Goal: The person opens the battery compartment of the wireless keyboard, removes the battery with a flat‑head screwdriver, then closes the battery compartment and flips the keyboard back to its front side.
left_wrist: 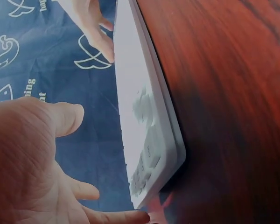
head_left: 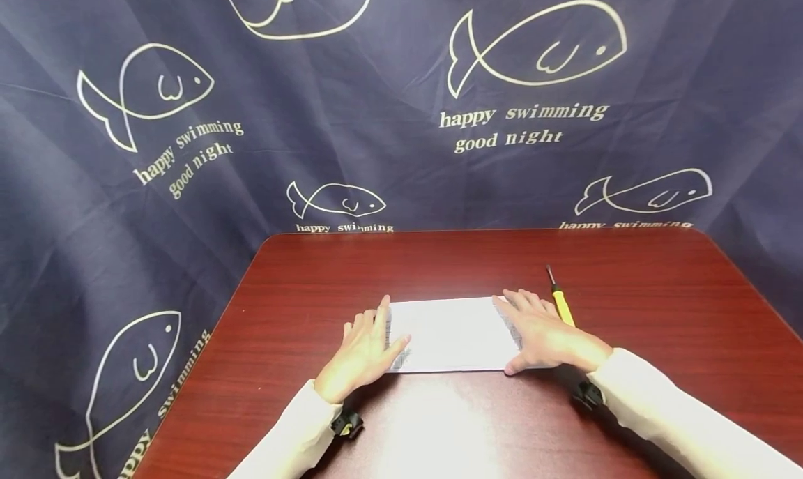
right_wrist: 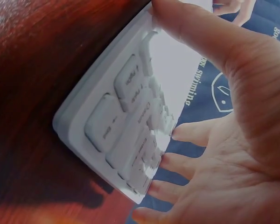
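White keyboard [head_left: 452, 335]: left hand [head_left: 360, 351] at 9 o'clock, fingers splayed wide (contact unclear); right hand [head_left: 544, 334] at 3 o'clock, fingers splayed, thumb touching 6 o'clock edge.

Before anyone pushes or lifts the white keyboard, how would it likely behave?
The white keyboard is probably stiff, since its long edges run straight. Its slim body suggests it is fairly light for its size. Being broad and low, it would likely slide rather than tip.

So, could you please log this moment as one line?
left hand: at left end of keyboard | right hand: at right end | yellow screwdriver: on table
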Demonstrator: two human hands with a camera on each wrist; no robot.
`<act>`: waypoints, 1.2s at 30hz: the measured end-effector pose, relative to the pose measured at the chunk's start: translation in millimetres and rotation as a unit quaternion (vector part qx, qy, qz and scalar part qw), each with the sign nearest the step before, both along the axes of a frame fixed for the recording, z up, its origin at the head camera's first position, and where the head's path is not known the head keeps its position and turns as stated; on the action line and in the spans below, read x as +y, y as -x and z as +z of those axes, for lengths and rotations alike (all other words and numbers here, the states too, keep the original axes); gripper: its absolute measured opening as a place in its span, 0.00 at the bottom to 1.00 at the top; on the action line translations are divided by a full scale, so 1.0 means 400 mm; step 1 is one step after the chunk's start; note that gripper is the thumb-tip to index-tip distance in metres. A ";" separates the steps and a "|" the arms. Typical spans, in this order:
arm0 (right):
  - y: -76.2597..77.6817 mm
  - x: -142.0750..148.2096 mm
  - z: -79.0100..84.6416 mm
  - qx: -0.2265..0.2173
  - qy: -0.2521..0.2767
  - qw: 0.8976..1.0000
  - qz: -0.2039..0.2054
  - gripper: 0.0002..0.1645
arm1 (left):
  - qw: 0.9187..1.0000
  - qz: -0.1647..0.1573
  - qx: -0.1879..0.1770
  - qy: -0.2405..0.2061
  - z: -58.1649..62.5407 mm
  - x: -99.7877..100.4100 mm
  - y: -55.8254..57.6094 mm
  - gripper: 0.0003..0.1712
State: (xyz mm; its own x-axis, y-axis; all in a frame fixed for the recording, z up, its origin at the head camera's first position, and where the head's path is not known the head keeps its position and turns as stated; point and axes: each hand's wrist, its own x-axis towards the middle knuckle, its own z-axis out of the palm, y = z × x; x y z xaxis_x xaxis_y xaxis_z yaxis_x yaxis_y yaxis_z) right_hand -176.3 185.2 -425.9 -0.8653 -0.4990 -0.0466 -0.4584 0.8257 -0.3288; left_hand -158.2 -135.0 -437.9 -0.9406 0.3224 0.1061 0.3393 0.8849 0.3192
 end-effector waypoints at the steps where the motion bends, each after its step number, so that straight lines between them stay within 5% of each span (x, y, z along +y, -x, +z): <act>1: 0.000 0.000 -0.002 0.003 0.000 1.000 0.001 0.69 | 1.000 0.004 0.000 0.002 -0.001 0.001 0.001 0.46; 6: -0.003 0.003 -0.008 0.017 0.008 1.000 0.004 0.68 | 1.000 0.011 -0.004 -0.010 -0.005 0.006 0.009 0.45; 15: -0.004 0.009 -0.017 0.027 0.023 0.999 0.009 0.67 | 0.994 0.045 -0.033 -0.097 -0.002 0.010 0.015 0.43; 28: 0.001 0.005 -0.016 0.007 0.078 0.997 0.005 0.68 | 0.978 0.019 0.088 -0.189 0.058 -0.006 0.028 0.37; 36: 0.006 -0.025 -0.011 -0.004 0.131 0.991 0.022 0.67 | 0.950 -0.020 0.136 -0.280 0.148 -0.025 0.033 0.31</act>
State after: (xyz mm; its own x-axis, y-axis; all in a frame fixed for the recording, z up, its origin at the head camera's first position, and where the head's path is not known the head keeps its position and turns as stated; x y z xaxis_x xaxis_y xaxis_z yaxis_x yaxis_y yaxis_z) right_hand -178.6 175.1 -430.3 -0.8423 -0.5326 0.0831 -0.4893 0.6908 -0.5323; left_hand -171.3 -145.2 -378.7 -0.8414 0.1794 0.5097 0.5074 0.5868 0.6310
